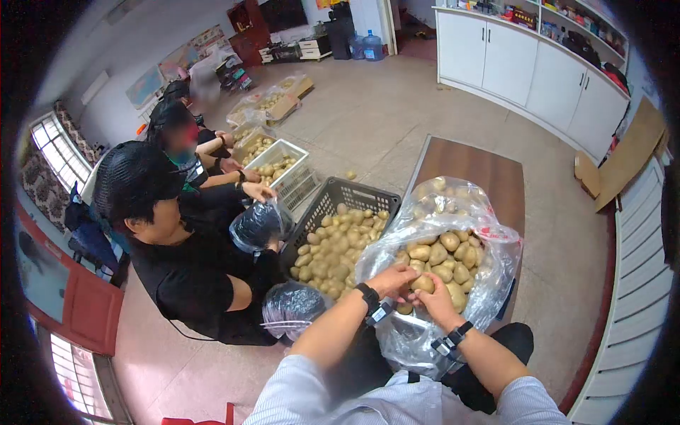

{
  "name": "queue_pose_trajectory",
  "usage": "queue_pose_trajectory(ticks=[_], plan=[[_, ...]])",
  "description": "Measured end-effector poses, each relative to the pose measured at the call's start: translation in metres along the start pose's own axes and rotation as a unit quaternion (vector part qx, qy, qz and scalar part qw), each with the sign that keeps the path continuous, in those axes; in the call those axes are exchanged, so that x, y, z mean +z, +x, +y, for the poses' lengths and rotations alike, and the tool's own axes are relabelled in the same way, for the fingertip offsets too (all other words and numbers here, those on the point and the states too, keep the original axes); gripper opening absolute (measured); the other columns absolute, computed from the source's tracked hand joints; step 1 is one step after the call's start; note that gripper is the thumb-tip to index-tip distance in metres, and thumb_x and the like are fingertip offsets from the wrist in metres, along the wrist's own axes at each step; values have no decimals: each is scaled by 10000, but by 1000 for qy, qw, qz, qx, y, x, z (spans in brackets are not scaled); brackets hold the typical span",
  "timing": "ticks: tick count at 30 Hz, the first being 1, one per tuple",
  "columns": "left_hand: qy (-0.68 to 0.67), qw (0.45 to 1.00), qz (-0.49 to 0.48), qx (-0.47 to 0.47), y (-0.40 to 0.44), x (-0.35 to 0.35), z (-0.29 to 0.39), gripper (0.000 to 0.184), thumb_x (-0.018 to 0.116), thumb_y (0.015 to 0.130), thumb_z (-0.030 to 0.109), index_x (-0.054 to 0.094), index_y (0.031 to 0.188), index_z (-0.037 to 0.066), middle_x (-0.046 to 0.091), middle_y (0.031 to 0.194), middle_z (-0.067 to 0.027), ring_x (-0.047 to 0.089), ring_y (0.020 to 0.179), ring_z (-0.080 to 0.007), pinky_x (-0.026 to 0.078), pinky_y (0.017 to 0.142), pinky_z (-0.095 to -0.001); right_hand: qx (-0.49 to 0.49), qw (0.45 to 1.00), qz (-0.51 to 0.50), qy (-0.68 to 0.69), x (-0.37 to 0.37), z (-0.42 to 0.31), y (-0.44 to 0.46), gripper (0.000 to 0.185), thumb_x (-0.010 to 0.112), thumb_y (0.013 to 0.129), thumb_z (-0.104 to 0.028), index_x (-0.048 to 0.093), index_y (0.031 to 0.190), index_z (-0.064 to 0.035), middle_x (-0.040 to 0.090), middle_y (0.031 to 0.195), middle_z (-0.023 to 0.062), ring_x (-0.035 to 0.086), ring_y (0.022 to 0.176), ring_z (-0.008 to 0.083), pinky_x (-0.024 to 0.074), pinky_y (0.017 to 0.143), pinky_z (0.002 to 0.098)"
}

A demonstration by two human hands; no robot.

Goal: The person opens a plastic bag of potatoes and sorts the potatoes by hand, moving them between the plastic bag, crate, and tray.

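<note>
A potato (423, 284) sits between my two hands, above a clear plastic bag. My left hand (392, 280) pinches it from the left, and my right hand (437, 300) has its fingers closed round its right side. Several more potatoes (453, 256) lie in the wide-open clear plastic bag (489, 283) just beyond my fingers. To the left of the bag stands a black slatted crate (363, 190) holding a heap of potatoes (338, 248). Black bands with small boxes are on both my wrists.
At my left a person in black (170, 234) sits beside the crate, a plastic-wrapped dark bundle (261, 225) at their hands. Other people sit farther back by a white crate (301, 177) of potatoes. A brown board (460, 159) lies beyond the bag; white cabinets (503, 60) line the wall.
</note>
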State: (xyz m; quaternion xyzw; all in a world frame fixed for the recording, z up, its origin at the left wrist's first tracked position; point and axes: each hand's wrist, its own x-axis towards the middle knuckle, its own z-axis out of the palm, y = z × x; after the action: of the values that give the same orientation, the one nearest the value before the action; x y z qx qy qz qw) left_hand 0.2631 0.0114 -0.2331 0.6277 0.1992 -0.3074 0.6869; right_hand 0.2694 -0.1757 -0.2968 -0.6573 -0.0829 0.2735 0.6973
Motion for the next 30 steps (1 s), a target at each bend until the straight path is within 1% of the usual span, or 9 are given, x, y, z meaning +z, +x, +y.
queue_pose_trajectory(ticks=[5, 7, 10, 18, 21, 24, 26, 28, 30], plan=[[-92, 987, -132, 27, 12, -1, -15, 337, 603, 946, 397, 537, 1110, 110, 606, 845, 13, 621, 712, -132, 520, 555, -266, 59, 998, -4, 27, 10, -43, -7, 469, 632, 921, -143, 425, 1316, 3, 648, 858, 85, 618, 682, 124, 502, 588, 255], [-115, 986, -117, 36, 7, 0, -11, 316, 603, 949, 395, 551, 1083, 114, 613, 826, 23, 619, 699, -121, 506, 539, -250, -110, 956, 17, -271, 5, -36, -4, 442, 631, 932, -210, 473, 1266, 32, 652, 810, 110, 621, 642, 172, 499, 578, 287], [-133, 982, -129, 42, 9, -10, -14, 296, 614, 944, 391, 578, 1044, 115, 622, 825, 22, 631, 699, -119, 493, 525, -241, -180, 916, 60, -353, 12, -53, -13, 414, 623, 933, -244, 518, 1215, 39, 646, 892, 170, 623, 678, 233, 501, 638, 345], [-164, 933, 195, 256, 29, -71, -47, 249, 587, 945, 331, 595, 1062, 111, 630, 852, -11, 583, 646, -138, 470, 476, -262, -164, 928, -11, -335, 48, -74, -39, 437, 609, 928, -302, 513, 1219, 10, 547, 1124, 201, 610, 801, 294, 497, 750, 412], [-167, 913, 298, 223, 30, -103, -61, 471, 758, 736, 115, 566, 1158, 33, 632, 1060, -200, 625, 943, -358, 517, 782, -446, -169, 930, -77, -318, 58, -68, -45, 442, 609, 929, -303, 513, 1230, 5, 540, 1141, 197, 618, 819, 300, 499, 758, 406], [-429, 830, 340, 106, 26, -123, -67, 385, 752, 750, 101, 571, 1082, 25, 645, 1035, -176, 647, 919, -295, 530, 693, -434, -256, 901, -87, -339, 66, -67, -50, 444, 610, 928, -303, 512, 1232, 6, 541, 1170, 186, 625, 835, 306, 501, 780, 402], [157, 868, 446, 155, 24, -133, -85, 360, 746, 760, 145, 566, 1037, 2, 658, 961, -171, 662, 873, -280, 531, 660, -429, -220, 912, -111, -326, 70, -79, -56, 444, 613, 926, -304, 514, 1232, 2, 542, 1186, 183, 625, 873, 311, 501, 797, 403], [471, 712, 482, 195, 18, -137, -97, 374, 740, 763, 187, 562, 1014, -26, 667, 894, -180, 673, 829, -284, 534, 661, -433, -185, 922, -135, -314, 74, -87, -57, 443, 615, 924, -304, 515, 1232, -1, 543, 1201, 179, 625, 912, 316, 501, 814, 404], [389, 720, 555, 153, 18, -131, -86, 291, 676, 802, 215, 596, 968, -10, 657, 915, -184, 641, 855, -323, 504, 715, -449, -227, 912, -140, -311, 80, -92, -57, 440, 618, 920, -310, 523, 1229, -12, 548, 1215, 175, 602, 1019, 322, 499, 847, 398]])
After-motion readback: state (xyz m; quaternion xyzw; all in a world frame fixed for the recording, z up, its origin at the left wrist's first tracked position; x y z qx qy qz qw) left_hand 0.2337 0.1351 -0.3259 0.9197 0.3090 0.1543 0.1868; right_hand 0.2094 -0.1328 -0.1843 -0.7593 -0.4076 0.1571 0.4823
